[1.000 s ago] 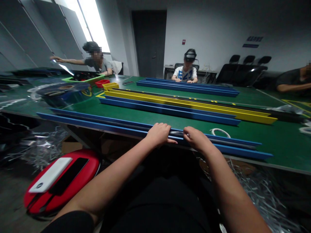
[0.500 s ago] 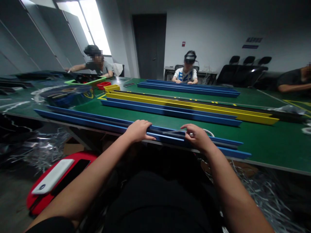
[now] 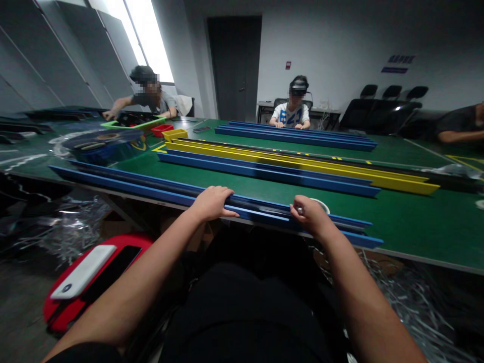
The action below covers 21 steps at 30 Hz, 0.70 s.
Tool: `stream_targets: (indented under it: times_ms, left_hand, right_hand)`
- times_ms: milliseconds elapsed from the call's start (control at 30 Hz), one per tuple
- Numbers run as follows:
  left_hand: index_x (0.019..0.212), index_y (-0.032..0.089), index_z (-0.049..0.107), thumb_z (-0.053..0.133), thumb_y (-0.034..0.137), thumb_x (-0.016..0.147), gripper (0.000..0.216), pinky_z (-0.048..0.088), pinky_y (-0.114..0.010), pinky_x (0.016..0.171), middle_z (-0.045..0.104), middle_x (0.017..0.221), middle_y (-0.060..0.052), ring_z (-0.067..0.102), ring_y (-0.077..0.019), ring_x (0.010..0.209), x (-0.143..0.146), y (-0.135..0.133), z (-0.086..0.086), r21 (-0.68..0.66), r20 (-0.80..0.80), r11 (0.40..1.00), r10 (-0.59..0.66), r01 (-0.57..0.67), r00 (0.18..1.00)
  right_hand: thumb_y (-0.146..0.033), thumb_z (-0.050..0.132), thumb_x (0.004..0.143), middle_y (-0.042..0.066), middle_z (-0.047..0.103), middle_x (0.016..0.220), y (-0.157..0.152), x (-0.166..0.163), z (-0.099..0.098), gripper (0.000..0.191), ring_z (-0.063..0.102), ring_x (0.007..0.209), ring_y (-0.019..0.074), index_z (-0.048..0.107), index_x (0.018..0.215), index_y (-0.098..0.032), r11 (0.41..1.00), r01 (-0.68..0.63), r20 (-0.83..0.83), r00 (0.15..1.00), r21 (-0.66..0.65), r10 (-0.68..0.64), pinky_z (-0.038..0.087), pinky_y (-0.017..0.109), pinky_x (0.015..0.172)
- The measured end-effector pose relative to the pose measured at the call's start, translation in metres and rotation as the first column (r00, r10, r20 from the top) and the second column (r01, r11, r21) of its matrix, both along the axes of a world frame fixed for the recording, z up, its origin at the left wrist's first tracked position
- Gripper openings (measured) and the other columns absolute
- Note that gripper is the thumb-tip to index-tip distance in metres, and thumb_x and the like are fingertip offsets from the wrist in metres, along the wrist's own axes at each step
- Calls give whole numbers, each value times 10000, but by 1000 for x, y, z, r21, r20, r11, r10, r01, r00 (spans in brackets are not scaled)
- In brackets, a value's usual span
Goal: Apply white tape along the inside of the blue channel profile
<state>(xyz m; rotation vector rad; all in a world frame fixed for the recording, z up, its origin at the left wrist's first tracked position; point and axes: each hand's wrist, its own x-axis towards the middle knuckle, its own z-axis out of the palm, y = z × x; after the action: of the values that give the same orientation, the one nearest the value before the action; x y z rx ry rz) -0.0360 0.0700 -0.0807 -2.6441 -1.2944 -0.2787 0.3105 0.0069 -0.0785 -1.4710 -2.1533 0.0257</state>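
Observation:
A long blue channel (image 3: 128, 187) with a black strip (image 3: 170, 186) inside it lies along the near edge of the table. My left hand (image 3: 213, 203) is closed over the channel near its middle, thumb on the near wall and fingers across the top. Farther right, my right hand (image 3: 308, 212) makes a fist just over the same channel. A small shiny tip shows between its fingers; the rest of what it holds is hidden. Behind that hand is the curved edge of a white round thing (image 3: 322, 205), partly covered.
Beyond lie another blue channel (image 3: 272, 174), a yellow channel (image 3: 302, 165) and more blue channels (image 3: 295, 136). Left stand a yellow bin (image 3: 175, 135), a red bin (image 3: 162, 130) and a green tray (image 3: 109, 125). Co-workers sit around the table (image 3: 408, 222). A red stool (image 3: 128, 242) holds two flat devices.
The fingers of my right hand have curled into a fist, and the pale thin strip seen at its fingertips no longer shows. My left hand stays on the channel. The view has shifted slightly.

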Motion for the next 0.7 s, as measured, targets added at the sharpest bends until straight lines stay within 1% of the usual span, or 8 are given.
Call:
stream_targets:
  times_ms: [67,167,233,333,433,500,600,700]
  left_hand:
    - [1247,199,580,608,778,723,782,442,-383,919,679,1143,-102,623,-296,1063,0,-1,-1,10,2,1000,4,-5,1000]
    - [1260,201,572,602,775,732,780,434,-385,940,670,1168,-105,615,-294,1077,0,-3,-3,17,13,1000,10,-10,1000]
    - [1268,202,568,596,774,737,781,431,-388,949,664,1180,-109,611,-293,1085,0,-3,-3,12,21,1000,8,-8,1000]
    - [1280,196,564,600,763,742,783,429,-396,958,661,1183,-115,608,-297,1091,0,-3,-3,-4,25,1000,0,0,1000]
    - [1305,201,551,598,749,754,779,424,-401,969,652,1207,-118,598,-298,1114,1,-4,1,-33,25,999,-14,15,1000]
    - [1342,219,526,594,737,766,778,416,-400,986,633,1251,-116,580,-296,1155,4,-5,4,-54,38,998,-31,33,999]
    - [1390,240,486,590,723,780,786,398,-399,1020,601,1316,-113,548,-294,1216,16,-11,9,-87,61,993,-70,75,996]
    - [1407,241,468,583,728,783,800,387,-398,1038,597,1327,-111,540,-298,1231,39,-18,14,-104,79,987,-115,123,990]
  right_hand:
    - [-254,535,837,22,611,725,-3,-2,3,39,494,619,150,542,859,-222,997,20,76,997,-70,-14,313,256,585]
    - [-264,542,853,21,652,732,-6,-4,11,264,520,607,159,572,1113,-232,984,52,192,981,-170,-18,294,256,569]
    - [-316,510,903,30,685,758,-7,-6,18,278,552,623,167,603,1158,-259,974,28,247,969,-223,29,296,259,574]
    - [-429,491,940,31,717,788,-6,-7,22,263,589,647,171,687,1055,-296,953,-26,266,958,-303,111,304,262,573]
    - [-442,542,920,24,716,781,-2,-6,18,227,595,656,169,710,936,-289,956,-13,262,961,-292,93,306,262,575]
    - [-403,539,926,32,712,807,0,-5,14,212,586,672,164,686,881,-257,968,1,244,968,-250,62,309,260,586]
    - [-365,480,956,49,683,808,2,-4,9,236,550,672,155,629,855,-212,973,11,183,983,-230,32,312,256,596]
    - [-442,489,954,39,627,747,3,-1,6,295,502,642,153,571,801,-204,979,34,126,992,-201,-8,303,258,587]
